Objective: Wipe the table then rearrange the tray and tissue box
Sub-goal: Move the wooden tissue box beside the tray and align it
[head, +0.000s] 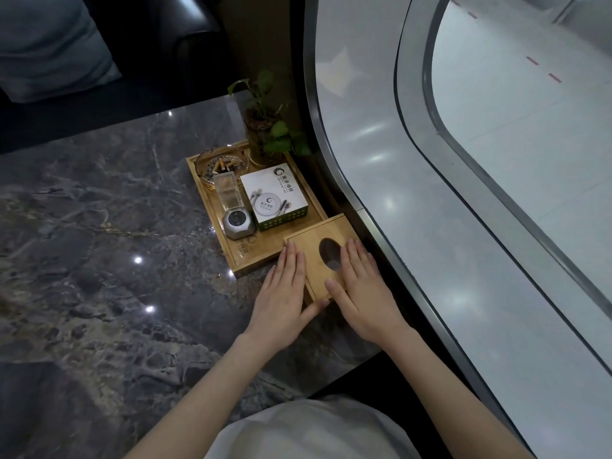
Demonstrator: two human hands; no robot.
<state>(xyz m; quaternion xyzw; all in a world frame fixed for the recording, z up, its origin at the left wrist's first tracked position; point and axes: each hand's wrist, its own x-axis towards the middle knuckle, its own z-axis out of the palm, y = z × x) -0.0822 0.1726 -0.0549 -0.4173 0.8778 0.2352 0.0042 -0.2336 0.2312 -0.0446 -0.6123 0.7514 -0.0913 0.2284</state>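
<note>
A wooden tissue box [314, 246] with an oval hole in its top stands on the dark marble table [99, 243], its far corner against the near right end of a wooden tray [265, 246]. My left hand [281, 296] lies flat against the box's left side, thumb at its near corner. My right hand [364, 289] rests flat on the box's top right part. The tray holds a glass ashtray [222, 165] with cigarette butts, a clear holder [228, 193], a grey call button [239, 223], a white box [273, 195] and a potted plant [265, 134].
A curved window frame [347, 180] runs along the table's right edge, close behind the tray and tissue box. A dark sofa with a pale cushion [49, 44] sits beyond the table's far edge. The marble surface stretches wide to the left.
</note>
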